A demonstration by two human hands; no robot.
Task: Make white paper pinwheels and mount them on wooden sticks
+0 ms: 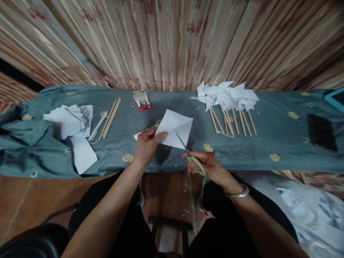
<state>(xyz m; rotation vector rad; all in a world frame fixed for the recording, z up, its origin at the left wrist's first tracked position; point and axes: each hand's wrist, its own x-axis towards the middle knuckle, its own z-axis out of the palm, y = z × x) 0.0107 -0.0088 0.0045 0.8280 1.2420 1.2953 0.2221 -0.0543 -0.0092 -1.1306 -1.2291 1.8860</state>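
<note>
A white square of paper point(173, 125) with a diagonal crease is pinched at its left corner by my left hand point(148, 143), thumb on top. My right hand point(205, 165) grips scissors point(197, 165) with pale green handles. Their blades reach over the lower right part of the sheet, pointing toward its middle; whether they have cut into it I cannot tell. Partly hidden behind my left hand, a flat printed packet point(139, 134) lies on the cloth. A small red and white box point(143, 104) of shiny metal pins stands beyond the paper.
Several paper pinwheels point(228, 95) on wooden sticks lie at the back right. On the left are loose paper sheets point(76, 122), a pale pen-like stick point(99, 125) and wooden sticks point(110, 120). A dark phone point(321, 132) rests on the green cloth point(274, 125) at right.
</note>
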